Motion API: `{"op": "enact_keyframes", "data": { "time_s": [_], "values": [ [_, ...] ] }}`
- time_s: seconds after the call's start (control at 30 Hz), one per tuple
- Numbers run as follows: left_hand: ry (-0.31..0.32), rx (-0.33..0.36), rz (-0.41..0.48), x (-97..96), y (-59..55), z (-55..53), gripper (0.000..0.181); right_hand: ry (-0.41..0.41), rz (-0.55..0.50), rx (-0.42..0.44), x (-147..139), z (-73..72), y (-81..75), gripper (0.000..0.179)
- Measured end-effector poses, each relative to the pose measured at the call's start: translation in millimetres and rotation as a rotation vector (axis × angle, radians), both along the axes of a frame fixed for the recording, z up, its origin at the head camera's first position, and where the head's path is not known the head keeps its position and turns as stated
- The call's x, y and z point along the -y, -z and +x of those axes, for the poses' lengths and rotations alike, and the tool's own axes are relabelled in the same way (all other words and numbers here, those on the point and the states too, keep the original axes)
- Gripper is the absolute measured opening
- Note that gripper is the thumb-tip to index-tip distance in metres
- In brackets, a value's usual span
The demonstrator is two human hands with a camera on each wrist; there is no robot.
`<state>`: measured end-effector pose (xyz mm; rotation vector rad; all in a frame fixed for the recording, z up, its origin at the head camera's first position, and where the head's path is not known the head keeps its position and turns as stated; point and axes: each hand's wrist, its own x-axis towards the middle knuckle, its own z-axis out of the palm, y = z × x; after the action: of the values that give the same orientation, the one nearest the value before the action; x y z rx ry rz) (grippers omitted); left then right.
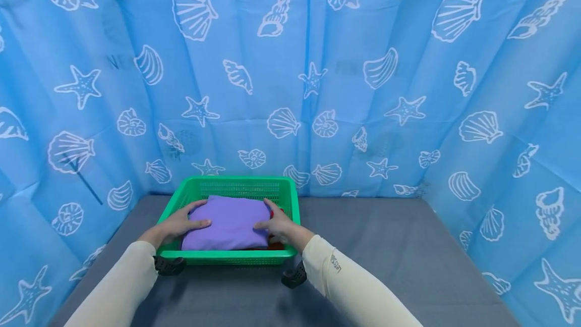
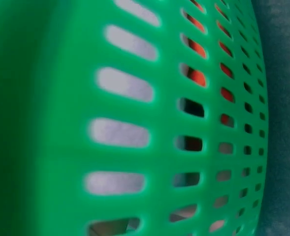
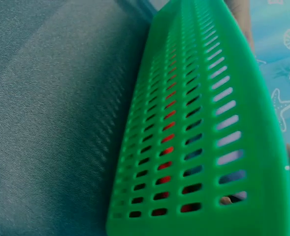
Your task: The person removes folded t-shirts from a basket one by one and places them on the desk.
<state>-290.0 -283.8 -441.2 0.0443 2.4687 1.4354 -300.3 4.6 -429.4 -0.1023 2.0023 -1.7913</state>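
A folded purple cloth [image 1: 229, 223] lies in a green plastic basket [image 1: 218, 255], on top of something red [image 1: 274, 247]. My left hand [image 1: 178, 223] holds the cloth's left side, its thumb on top and its fingers along the far left edge. At the right side my right hand [image 1: 282, 227] grips the cloth, the thumb laid over its top and other fingers round the edge. Both wrist views mostly show the basket's slotted wall [image 2: 159, 157], with pale purple and red fabric behind the slots.
The basket stands on a grey table surface [image 1: 372, 246], near the back edge. A blue curtain [image 1: 281, 90] with white shell and starfish prints hangs behind and along both sides. Dark wrist devices [image 1: 170, 265] sit close to the basket's front rim.
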Motion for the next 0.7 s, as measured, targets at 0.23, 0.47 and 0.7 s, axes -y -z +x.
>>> {"op": "enact_keyframes", "data": {
  "time_s": [0.23, 0.47, 0.7],
  "values": [
    [0.003, -0.033, -0.063, -2.2, -1.9, 4.7, 0.091, 0.0, 0.03, -0.024, 2.1, 3.1, 3.8, 0.088],
    [-0.01, -0.07, -0.081, -1.7, 0.3, 5.7, 0.091, -0.012, 0.035, -0.038, 3.2, 3.6, 6.6, 0.087],
    [-0.018, -0.098, -0.078, -0.8, 0.9, 3.7, 0.092, 0.0, 0.052, -0.066, 3.0, 2.8, 7.0, 0.084]
  ]
}}
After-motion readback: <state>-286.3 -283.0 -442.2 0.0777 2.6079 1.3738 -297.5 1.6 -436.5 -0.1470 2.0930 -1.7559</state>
